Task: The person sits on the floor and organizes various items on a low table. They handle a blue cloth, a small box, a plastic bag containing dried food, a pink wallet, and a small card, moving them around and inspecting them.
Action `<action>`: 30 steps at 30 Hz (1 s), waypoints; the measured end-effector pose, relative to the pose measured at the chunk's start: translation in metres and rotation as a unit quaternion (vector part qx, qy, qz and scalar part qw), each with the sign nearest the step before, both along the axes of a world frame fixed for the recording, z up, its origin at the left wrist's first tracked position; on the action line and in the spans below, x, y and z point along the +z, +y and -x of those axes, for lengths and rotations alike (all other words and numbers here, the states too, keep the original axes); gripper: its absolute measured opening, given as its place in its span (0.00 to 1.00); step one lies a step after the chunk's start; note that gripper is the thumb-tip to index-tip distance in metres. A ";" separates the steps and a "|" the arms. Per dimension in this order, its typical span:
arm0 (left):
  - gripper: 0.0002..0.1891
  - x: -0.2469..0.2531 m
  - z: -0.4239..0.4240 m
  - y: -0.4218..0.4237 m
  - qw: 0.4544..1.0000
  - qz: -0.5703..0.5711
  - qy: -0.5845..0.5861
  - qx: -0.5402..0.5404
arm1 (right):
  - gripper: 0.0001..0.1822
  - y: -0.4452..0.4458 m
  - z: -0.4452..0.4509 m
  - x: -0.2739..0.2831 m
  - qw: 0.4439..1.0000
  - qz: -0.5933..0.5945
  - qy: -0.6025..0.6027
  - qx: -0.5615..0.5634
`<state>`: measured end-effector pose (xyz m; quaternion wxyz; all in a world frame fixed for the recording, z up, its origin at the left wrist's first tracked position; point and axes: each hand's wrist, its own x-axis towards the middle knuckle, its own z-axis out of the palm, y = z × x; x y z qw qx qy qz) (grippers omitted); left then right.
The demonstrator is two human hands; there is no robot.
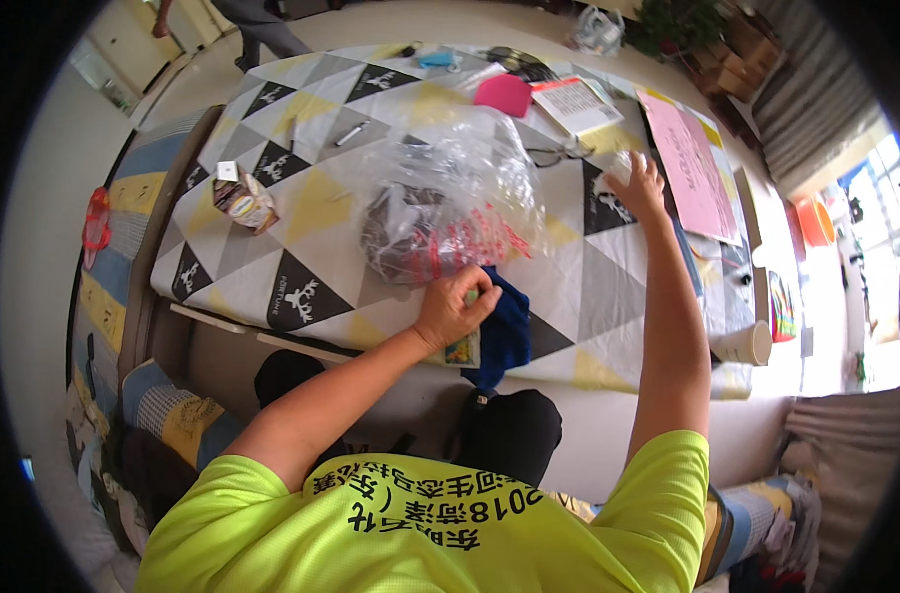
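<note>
My left hand (456, 305) is curled at the table's near edge around a small light-green item (471, 298), mostly hidden by the fingers. Beside and under that hand lies a dark blue cloth (508, 326), hanging over the edge. A small printed packet (461, 350) shows below the wrist. Just beyond the hand sits a clear plastic bag (450, 200) with red print and something dark inside. My right hand (643, 189) reaches far out to the right, fingers spread by a small whitish, translucent item (622, 167); whether it grips this is unclear.
A triangle-patterned cloth (309, 259) covers the table. On it are a carton (246, 199), a pen (352, 133), eyeglasses (561, 154), a book (577, 105), a pink mat (505, 95), a pink folder (688, 167) and a paper cup (746, 343). A person (261, 30) is at the far left.
</note>
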<state>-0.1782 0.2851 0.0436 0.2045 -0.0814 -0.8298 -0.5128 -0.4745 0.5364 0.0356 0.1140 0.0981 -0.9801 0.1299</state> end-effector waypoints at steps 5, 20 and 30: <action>0.08 0.005 -0.004 -0.003 0.998 0.012 -0.061 -0.012 | 0.20 -0.017 -0.010 0.002 0.999 -0.030 -0.005 -0.030; 0.06 0.001 -0.004 -0.011 0.998 -0.040 -0.035 -0.017 | 0.34 -0.253 0.037 0.104 0.968 -0.173 0.031 0.178; 0.07 0.001 -0.005 -0.013 0.997 -0.049 -0.054 -0.021 | 0.27 -0.256 0.112 0.050 0.999 -0.021 -0.037 0.019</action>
